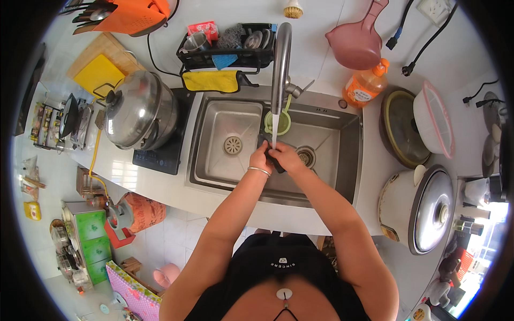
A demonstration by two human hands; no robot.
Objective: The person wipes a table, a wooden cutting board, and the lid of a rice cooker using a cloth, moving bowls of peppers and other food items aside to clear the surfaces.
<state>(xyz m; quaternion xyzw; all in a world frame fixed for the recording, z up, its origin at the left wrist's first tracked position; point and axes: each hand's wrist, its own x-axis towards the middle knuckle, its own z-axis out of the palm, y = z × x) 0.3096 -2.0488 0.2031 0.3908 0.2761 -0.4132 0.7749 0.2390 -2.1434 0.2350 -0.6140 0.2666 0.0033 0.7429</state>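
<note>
Over the divide of a two-bowl steel sink (214,182), my left hand (259,158) and my right hand (288,157) are close together, both closed on a dark, narrow object (278,166). Its kind I cannot make out; my fingers cover much of its middle. Water (275,130) runs from the tall steel faucet (281,64) down onto the object and my fingers. Just beyond my hands, a small green strainer-like scoop (284,122) sits in the right bowl, its handle leaning toward the faucet base.
Left of the sink, a large lidded steel pot (142,109) stands on a black induction cooker (160,158). A black rack (229,56) with a yellow cloth (210,81) hangs behind. At right are an orange soap bottle (365,85), basins (404,128) and a white lidded pot (415,208).
</note>
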